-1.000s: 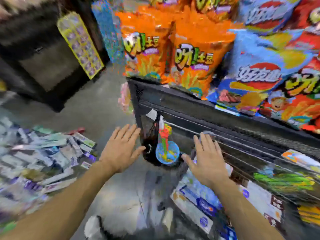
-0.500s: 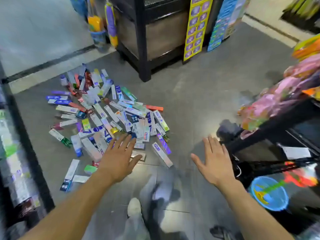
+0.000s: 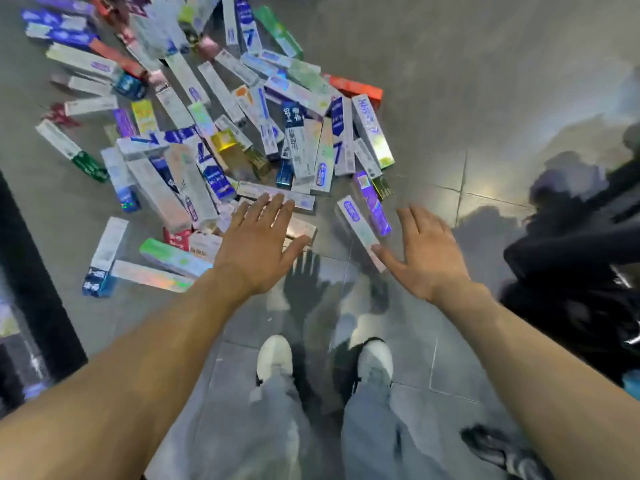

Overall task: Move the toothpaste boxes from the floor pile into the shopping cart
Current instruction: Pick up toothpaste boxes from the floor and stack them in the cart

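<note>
Both hands now sit lower and closer to the pile than 0.5 s ago, w/ the view tipped down so the boxes fill the upper left. Left hand (image 3: 258,249): fingers flat, slightly spread, palm down, holding nothing, tips over a pale box (image 3: 277,199) at the pile's near edge. Right hand (image 3: 427,252): fingers apart, thumb out toward a white box (image 3: 360,232), empty too; contact can't be told. Toothpaste boxes (image 3: 221,133) lie scattered on the grey tile floor (image 3: 485,81). White shoes (image 3: 275,358) & grey trousers below; dark blurred cart (image 3: 581,271) at right
</note>
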The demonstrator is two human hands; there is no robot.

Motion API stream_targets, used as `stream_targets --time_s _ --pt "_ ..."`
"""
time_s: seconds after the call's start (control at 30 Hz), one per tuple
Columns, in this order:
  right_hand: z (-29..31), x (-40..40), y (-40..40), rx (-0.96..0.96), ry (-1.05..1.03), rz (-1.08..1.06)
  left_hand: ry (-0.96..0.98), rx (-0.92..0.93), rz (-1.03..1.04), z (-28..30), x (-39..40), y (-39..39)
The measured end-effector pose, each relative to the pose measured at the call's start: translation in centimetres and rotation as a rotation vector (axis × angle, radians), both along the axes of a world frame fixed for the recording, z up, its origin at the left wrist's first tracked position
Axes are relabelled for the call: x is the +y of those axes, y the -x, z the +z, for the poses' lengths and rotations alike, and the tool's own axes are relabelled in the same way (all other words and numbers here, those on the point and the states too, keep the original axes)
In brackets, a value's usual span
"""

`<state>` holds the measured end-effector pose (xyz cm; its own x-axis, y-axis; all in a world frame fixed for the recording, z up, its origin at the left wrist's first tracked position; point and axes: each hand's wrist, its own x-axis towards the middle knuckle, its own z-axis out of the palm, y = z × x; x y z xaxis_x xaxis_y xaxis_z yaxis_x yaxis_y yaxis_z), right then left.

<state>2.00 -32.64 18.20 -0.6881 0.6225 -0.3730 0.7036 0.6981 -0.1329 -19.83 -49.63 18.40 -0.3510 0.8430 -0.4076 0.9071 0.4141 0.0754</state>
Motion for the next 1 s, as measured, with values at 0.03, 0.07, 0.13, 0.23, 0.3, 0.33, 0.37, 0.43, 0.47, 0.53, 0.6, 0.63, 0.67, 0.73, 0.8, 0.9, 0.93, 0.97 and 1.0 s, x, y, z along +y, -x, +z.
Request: stream_targets --time_s 0.03,0.07,0.13,0.23,0.3,0.33,0.37,0.43,0.47,0.53,0.6,0.63,0.67,0.73,0.8,0.9,0.93,0.97,1.0 --pt "-2.9 0.2 0.0 -0.004 0.001 0.029 0.002 0.001 -0.004 -3.1 0.3 -0.2" --pt "-5.8 0.4 0.0 -0.012 0.009 0.055 0.001 0.005 -0.013 -6.3 0.7 -0.4" --pt "-11.4 0.8 -0.1 -0.035 0.029 0.087 -0.007 0.02 -0.033 -12.4 1.4 -0.6" --pt "-19.1 1.8 0.1 -0.028 0.003 0.127 -0.018 0.07 -0.08 -20.6 2.6 -0.6" --pt "-23.5 2.5 0.3 -0.024 -0.02 0.151 -0.032 0.111 -0.127 -24.8 3.3 -0.1" --pt "-25.3 2.9 0.5 -0.022 -0.037 0.155 -0.04 0.128 -0.146 -26.3 3.6 0.5" --pt "-26.9 3.2 0.6 -0.016 -0.051 0.15 -0.046 0.152 -0.173 -27.5 3.9 1.1" --pt "-29.4 3.5 0.9 0.004 -0.05 0.128 -0.05 0.21 -0.247 -28.9 4.5 2.4" --pt "-30.2 3.5 0.9 0.02 -0.04 0.118 -0.054 0.24 -0.283 -29.3 4.8 3.1" --pt "-31.2 3.3 0.8 0.058 -0.033 0.089 -0.07 0.282 -0.32 -29.4 5.5 4.3" --pt "-31.5 2.9 0.6 0.058 -0.009 0.002 -0.096 0.316 -0.343 -28.9 6.1 5.3" --pt "-31.5 2.7 0.6 0.051 0.008 -0.052 -0.123 0.342 -0.361 -28.6 6.3 5.7" --pt "-31.5 2.5 0.6 0.047 0.025 -0.096 -0.135 0.373 -0.393 -28.2 6.4 6.1" --pt "-31.5 2.1 0.8 0.042 0.062 -0.162 -0.111 0.424 -0.487 -27.3 6.8 6.7" --pt "-31.5 2.1 1.1 0.053 0.098 -0.218 -0.091 0.427 -0.521 -26.2 7.0 6.8" --pt "-30.6 2.6 1.3 0.168 0.167 -0.354 -0.171 0.39 -0.442 -25.1 7.6 6.5" --pt "-30.0 2.7 1.2 0.242 0.213 -0.407 -0.178 0.354 -0.406 -25.1 7.8 6.2" --pt "-29.4 2.8 1.0 0.328 0.287 -0.475 -0.185 0.317 -0.377 -25.4 8.0 5.7" --pt "-28.8 2.9 0.8 0.441 0.394 -0.558 -0.198 0.285 -0.36 -26.0 8.3 5.2"
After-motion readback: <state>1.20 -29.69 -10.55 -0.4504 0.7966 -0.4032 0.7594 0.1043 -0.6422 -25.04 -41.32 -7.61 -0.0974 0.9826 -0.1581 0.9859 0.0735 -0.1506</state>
